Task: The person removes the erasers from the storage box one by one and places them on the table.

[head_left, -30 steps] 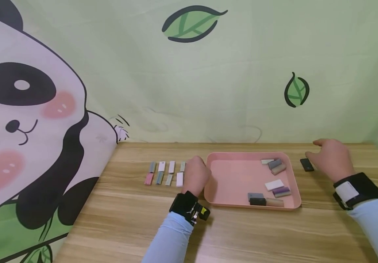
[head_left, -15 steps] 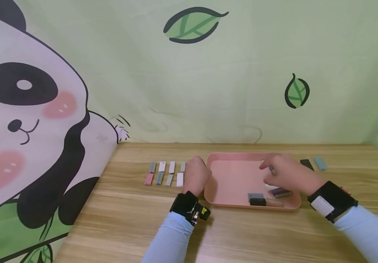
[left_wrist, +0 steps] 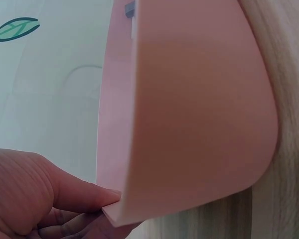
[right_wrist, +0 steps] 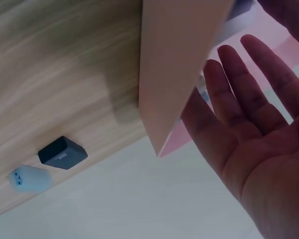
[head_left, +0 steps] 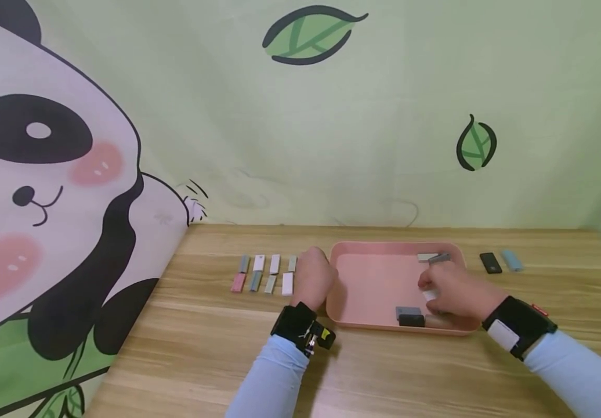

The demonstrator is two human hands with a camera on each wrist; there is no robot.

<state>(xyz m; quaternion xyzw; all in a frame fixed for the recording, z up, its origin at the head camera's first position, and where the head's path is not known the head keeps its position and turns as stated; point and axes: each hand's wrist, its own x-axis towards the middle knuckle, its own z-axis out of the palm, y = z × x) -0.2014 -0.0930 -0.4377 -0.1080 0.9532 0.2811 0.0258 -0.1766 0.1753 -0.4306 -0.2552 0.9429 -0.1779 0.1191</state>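
Note:
My left hand point(head_left: 313, 276) is at the left end of the pink tray point(head_left: 368, 284). In the left wrist view its thumb point(left_wrist: 92, 195) and fingers pinch the tray's corner rim. Over the right part of the tray is my right hand point(head_left: 459, 288), thumb and fingers spread apart near a white block point(head_left: 430, 295); the hand partly hides it. The right wrist view shows the fingers extended and separated, reaching over the tray wall point(right_wrist: 179, 59). Also in the tray lie a grey block point(head_left: 409, 312), a black piece point(head_left: 411, 320) and a grey-blue piece point(head_left: 440, 257).
Two rows of small blocks point(head_left: 259, 263), white, pink, grey and greenish, lie left of the tray on the wooden table point(head_left: 201, 348). To its right sit a black box-like piece point(head_left: 491, 263) and a light blue rounded piece point(head_left: 512, 260). A patterned curtain point(head_left: 384, 145) stands behind.
My right hand has moved left from the table's right side into the tray, then slightly down. The light blue piece, hidden at first, shows beside the black one. The left hand stays put.

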